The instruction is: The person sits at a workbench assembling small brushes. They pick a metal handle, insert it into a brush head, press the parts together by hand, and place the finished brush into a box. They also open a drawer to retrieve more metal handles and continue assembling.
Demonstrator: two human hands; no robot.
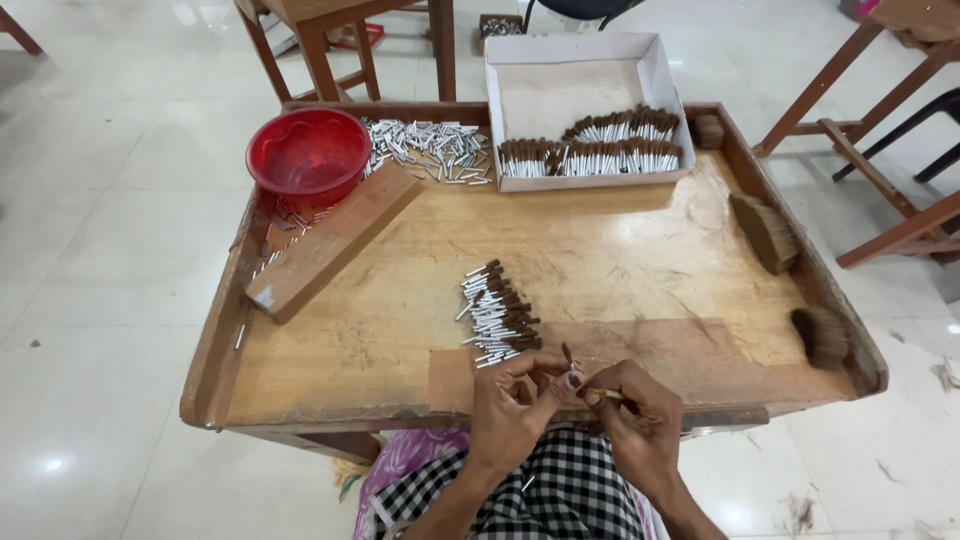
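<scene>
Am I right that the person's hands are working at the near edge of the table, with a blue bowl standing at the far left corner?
Not quite: the bowl is red, not blue, as the head view shows. The rest holds: the left hand and right hand work at the near edge of the table, and the bowl stands at its far left corner.

At the near edge of a rimmed wooden table (330, 330), a small bristle tuft (567, 353) is pinched between the left hand (515, 400) and the right hand (635, 415), just beside a pile of finished brush heads (497, 315), with a red bowl (308, 153), a wooden block (335, 240), loose metal ferrules (432, 148) and a white cardboard tray (580, 80) set farther back.
</scene>
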